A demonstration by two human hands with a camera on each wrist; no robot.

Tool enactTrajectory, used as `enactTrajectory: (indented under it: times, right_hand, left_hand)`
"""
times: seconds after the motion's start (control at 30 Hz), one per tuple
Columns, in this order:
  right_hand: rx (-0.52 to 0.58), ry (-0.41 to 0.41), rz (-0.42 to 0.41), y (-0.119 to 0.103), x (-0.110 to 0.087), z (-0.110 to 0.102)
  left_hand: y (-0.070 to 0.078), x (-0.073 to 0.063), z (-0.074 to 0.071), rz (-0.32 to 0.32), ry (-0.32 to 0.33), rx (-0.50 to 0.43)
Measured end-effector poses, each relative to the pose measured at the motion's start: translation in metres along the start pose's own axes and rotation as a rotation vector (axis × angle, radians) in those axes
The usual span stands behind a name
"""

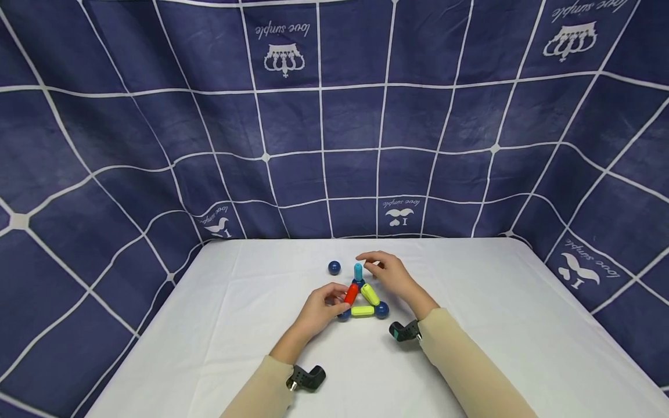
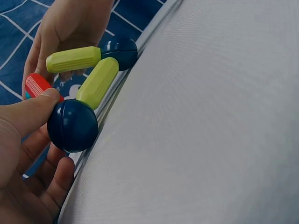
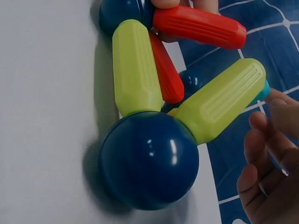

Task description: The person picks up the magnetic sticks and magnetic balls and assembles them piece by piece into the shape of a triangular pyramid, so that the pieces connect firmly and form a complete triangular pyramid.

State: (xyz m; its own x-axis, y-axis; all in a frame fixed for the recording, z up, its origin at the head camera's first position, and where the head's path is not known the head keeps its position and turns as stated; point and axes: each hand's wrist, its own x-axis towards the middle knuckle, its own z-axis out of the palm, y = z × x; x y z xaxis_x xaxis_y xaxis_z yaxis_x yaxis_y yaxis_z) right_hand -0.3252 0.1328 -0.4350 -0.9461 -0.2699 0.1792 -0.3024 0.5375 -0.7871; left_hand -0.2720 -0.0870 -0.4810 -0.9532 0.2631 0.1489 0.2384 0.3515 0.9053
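A magnetic-style construction of sticks and balls stands on the table. In the head view, its lower yellow-green stick [image 1: 363, 311] joins two blue balls in front, the right ball [image 1: 381, 309] fully visible. From these rise a red stick [image 1: 351, 294] and a second yellow-green stick [image 3: 224, 100]; a light-blue stick [image 1: 358, 271] stands upright on the back ball. Another red stick [image 3: 166, 70] lies low within the frame. My left hand [image 1: 320, 306] pinches the raised red stick near its ball [image 2: 72, 126]. My right hand [image 1: 393, 275], fingers loosely bent, hovers beside the light-blue stick, apparently without touching it.
A loose blue ball [image 1: 334, 267] lies behind the construction, to its left. White cloth covers the table [image 1: 251, 325], and a dark blue patterned curtain [image 1: 355, 128] hangs along its back and sides.
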Motion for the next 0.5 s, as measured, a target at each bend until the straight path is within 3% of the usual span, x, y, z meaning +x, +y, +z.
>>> enactTrajectory:
  times: [0.5]
  right_hand:
    - [-0.003, -0.079, 0.014, -0.0068, 0.0077, 0.0027]
  left_hand:
    - [0.0018, -0.0025, -0.0015, 0.01, -0.002, 0.006]
